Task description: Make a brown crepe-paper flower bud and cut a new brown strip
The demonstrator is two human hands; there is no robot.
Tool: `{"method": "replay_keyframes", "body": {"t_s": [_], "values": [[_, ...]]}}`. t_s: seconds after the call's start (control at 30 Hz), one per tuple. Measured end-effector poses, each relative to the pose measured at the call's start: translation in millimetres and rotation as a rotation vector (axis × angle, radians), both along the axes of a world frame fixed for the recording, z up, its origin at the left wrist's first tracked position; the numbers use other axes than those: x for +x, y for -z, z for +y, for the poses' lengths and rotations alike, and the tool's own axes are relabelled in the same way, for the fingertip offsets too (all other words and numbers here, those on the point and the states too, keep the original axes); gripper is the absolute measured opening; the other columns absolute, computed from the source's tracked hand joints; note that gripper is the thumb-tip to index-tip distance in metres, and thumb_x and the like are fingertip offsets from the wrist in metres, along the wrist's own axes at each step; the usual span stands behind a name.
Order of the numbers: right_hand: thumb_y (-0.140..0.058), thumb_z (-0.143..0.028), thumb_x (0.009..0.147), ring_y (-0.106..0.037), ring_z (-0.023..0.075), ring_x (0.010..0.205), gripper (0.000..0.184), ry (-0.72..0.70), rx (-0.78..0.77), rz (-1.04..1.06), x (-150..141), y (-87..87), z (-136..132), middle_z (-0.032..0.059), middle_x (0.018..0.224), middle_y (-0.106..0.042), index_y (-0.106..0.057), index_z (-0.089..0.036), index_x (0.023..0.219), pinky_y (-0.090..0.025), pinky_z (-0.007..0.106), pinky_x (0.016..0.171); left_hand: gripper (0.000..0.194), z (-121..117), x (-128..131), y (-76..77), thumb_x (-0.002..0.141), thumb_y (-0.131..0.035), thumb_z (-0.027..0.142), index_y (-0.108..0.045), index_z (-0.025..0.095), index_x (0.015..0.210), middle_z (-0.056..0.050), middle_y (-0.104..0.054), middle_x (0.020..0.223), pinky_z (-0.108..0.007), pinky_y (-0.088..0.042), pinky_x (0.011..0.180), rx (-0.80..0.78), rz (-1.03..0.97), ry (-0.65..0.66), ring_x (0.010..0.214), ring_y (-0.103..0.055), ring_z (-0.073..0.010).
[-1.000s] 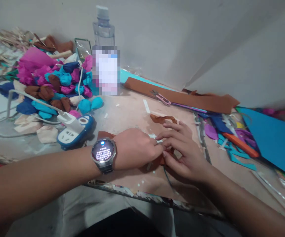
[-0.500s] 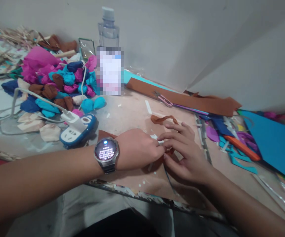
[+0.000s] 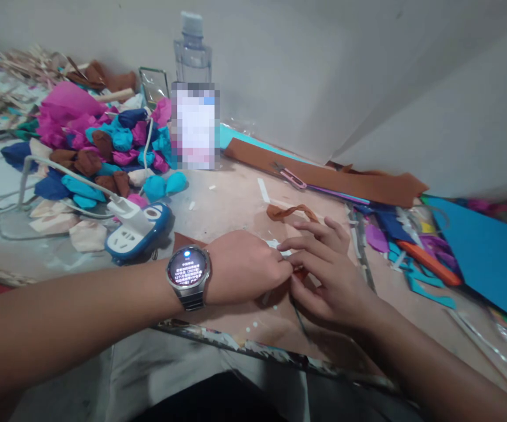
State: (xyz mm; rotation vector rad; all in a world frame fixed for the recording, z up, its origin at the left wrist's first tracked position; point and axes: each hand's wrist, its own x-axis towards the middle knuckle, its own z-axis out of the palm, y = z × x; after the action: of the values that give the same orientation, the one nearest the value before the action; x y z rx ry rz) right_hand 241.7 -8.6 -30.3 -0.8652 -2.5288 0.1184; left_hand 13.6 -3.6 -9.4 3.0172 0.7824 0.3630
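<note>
The left hand (image 3: pixel 248 266) is curled, the right hand (image 3: pixel 334 278) loosely bent beside a twisted brown strip (image 3: pixel 279 213); whether anything is gripped cannot be told.

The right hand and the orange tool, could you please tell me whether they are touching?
Apart: the head view shows tabletop between the right hand and the orange tool.

A white-capped bottle (image 3: pixel 193 61) stands by the wall (image 3: pixel 275 76).
</note>
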Motion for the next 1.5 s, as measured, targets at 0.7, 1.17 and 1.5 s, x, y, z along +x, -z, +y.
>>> {"method": "replay_keyframes", "body": {"t_s": [0.7, 1.17, 1.5], "values": [[-0.066, -0.014, 0.085, -0.056, 0.0330, 0.135, 0.020, -0.029, -0.005, 0.033, 1, 0.7, 1, 0.0032, 0.115, -0.076, -0.065, -0.026, 0.101, -0.022, 0.064, 0.123, 0.011, 0, -1, 2.9, 0.092, -0.071, 0.016, -0.068, 0.014, 0.081, -0.006, -0.073, 0.068, -0.030, -0.043, 0.048, -0.029, -0.079, 0.012, 0.062, -0.072, -0.0228], [-0.065, -0.018, 0.089, -0.055, 0.0323, 0.135, 0.013, -0.046, -0.040, 0.059, 3, -3.7, -1, 0.0042, 0.112, -0.075, -0.064, -0.026, 0.099, -0.021, 0.063, 0.121, 0.017, 5, -1, 8.7, 0.096, -0.068, 0.024, -0.067, 0.017, 0.080, -0.004, -0.072, 0.066, -0.030, -0.036, 0.047, -0.101, -0.072, -0.024, 0.055, -0.066, -0.0193], [-0.062, -0.016, 0.091, -0.066, 0.0255, 0.114, 0.013, -0.015, -0.059, 0.058, 5, -0.5, 1, 0.0012, 0.093, -0.074, -0.065, -0.025, 0.100, -0.024, 0.059, 0.120, 0.017, 4, -2, 11.5, 0.099, -0.064, 0.026, -0.066, 0.017, 0.084, -0.002, -0.071, 0.067, -0.031, -0.037, 0.047, -0.042, -0.131, -0.013, 0.055, -0.066, -0.0186]]}}
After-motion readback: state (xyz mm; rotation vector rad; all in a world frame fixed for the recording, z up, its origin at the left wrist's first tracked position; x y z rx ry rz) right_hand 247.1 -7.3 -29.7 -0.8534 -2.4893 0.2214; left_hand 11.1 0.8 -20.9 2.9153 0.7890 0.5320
